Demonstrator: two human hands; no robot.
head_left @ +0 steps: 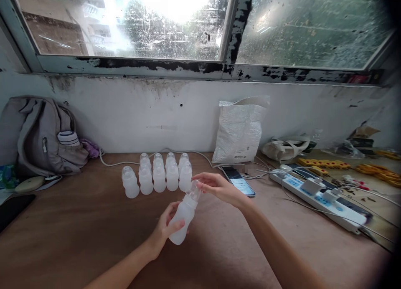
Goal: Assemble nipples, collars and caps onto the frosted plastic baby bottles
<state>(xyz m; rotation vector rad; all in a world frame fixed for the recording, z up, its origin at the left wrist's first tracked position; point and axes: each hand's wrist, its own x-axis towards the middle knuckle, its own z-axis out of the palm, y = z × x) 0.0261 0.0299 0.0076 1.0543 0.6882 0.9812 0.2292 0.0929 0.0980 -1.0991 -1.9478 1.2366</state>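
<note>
A frosted white baby bottle is tilted above the table, its top leaning to the right and away from me. My left hand is closed around the bottle's body, thumb across the front. At the top, the fingers of my right hand pinch a clear cap, which sits over the bottle's neck; whether it is fully seated I cannot tell. Just beyond my hands stand several similar bottles in rows, upright with clear caps. One bottle stands at the left end of the group.
A phone lies behind my right hand, before a silver padded bag against the wall. To the right are a white power strip with trailing cables and a white pouch. A grey backpack rests at the left.
</note>
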